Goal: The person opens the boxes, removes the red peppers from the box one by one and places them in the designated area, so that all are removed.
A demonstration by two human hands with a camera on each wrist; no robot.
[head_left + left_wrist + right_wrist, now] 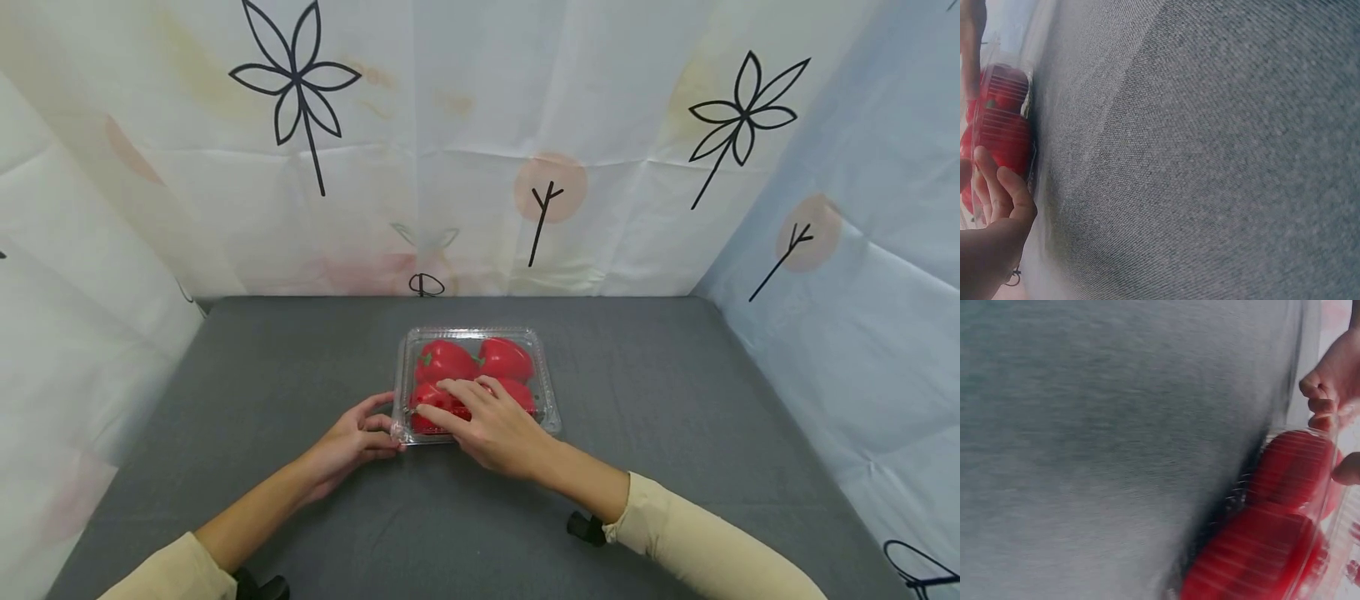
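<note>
A clear plastic clamshell container (551,408) lies on the grey table, with several red bell peppers (447,360) inside. Bits of green stem show on the peppers in the head view. My left hand (352,446) holds the container at its left side and front-left corner, its fingers bent at the edge in the left wrist view. Over the front half of the lid is my right hand (491,429), its loosely bent fingers spread and resting on top. It hides part of the front peppers. The right wrist view shows the ribbed container wall close up, with red peppers (1291,469) behind it.
The grey cloth-covered table (660,392) spreads around the container. A pale curtain (480,150) with leaf and twig drawings stands along the back and both sides. Dark straps (585,528) sit near the cuffs of the beige sleeves (697,533).
</note>
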